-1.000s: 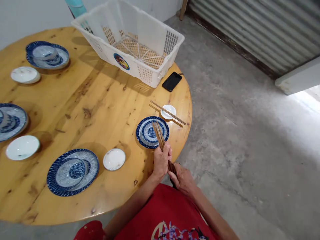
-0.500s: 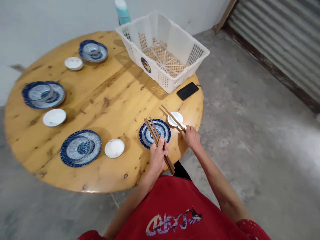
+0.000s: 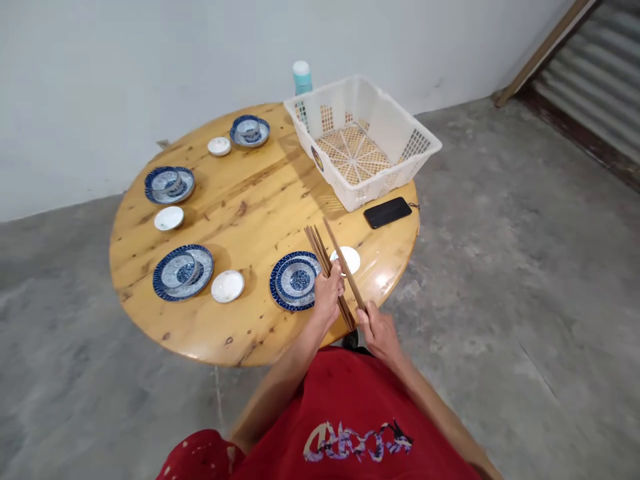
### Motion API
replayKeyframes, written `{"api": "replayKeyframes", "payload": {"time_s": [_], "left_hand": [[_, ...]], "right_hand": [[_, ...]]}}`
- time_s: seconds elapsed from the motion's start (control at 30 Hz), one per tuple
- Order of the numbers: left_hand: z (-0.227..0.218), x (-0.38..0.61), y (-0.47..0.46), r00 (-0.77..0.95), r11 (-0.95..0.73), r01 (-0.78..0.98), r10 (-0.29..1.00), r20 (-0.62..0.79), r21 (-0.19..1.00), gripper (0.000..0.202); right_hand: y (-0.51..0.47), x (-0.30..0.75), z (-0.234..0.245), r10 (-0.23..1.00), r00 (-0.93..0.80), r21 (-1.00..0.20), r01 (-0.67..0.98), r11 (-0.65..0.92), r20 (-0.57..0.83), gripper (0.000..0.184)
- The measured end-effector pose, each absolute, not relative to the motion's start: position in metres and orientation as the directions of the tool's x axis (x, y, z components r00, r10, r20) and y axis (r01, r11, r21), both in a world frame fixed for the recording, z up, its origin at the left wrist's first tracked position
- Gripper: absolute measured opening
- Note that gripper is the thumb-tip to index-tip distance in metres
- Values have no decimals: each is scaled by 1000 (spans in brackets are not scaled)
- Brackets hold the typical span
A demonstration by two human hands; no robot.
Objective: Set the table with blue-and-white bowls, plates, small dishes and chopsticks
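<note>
My left hand (image 3: 327,297) is closed round a bundle of brown chopsticks (image 3: 320,250), held over the near edge of the round wooden table (image 3: 260,213). My right hand (image 3: 379,330) pinches the lower end of another pair of chopsticks (image 3: 343,260), lifted and slanting up beside the bundle. Just left of my hands lies a blue-and-white plate (image 3: 295,280). A small white saucer (image 3: 349,259) sits behind the chopsticks.
A white plastic basket (image 3: 380,117) stands at the table's far right, a black phone (image 3: 387,212) in front of it, a teal bottle (image 3: 302,77) behind. Three more blue plates with bowls (image 3: 183,272) and white saucers (image 3: 227,286) ring the table. Grey concrete floor lies all around.
My right hand has picked the pair of chopsticks off the small saucer and brought it back beside the bundle in my left hand. The view has pulled back from the table.
</note>
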State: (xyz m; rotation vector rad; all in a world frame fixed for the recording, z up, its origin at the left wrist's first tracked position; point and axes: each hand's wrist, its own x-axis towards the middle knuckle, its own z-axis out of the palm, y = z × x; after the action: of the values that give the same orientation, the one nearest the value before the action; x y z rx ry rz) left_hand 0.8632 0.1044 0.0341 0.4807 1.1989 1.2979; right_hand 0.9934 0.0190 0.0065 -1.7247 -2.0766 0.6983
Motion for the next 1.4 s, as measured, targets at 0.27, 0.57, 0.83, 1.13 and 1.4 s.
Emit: {"api": "replayKeyframes", "payload": {"time_s": [0.27, 0.57, 0.83, 1.13, 1.4], "left_hand": [[61, 908, 101, -95, 254, -430, 941, -323, 867, 51], [64, 918, 93, -131, 259, -211, 948, -289, 943, 35], [54, 886, 89, 45, 142, 84, 988, -146, 986, 17], [23, 861, 72, 219, 23, 59, 975, -36, 998, 12], [12, 881, 89, 122, 307, -186, 950, -288, 933, 24]], "right_hand": [[29, 1032, 0, 965, -258, -541, 819, 192, -49, 43], [33, 1040, -1, 947, -307, -539, 815, 211, -95, 31], [58, 1028, 62, 984, -40, -929, 324, 177, 173, 48], [71, 949, 78, 979, 203, -997, 61, -37, -24, 23], [79, 954, 86, 956, 136, -884, 433, 178, 260, 20]]}}
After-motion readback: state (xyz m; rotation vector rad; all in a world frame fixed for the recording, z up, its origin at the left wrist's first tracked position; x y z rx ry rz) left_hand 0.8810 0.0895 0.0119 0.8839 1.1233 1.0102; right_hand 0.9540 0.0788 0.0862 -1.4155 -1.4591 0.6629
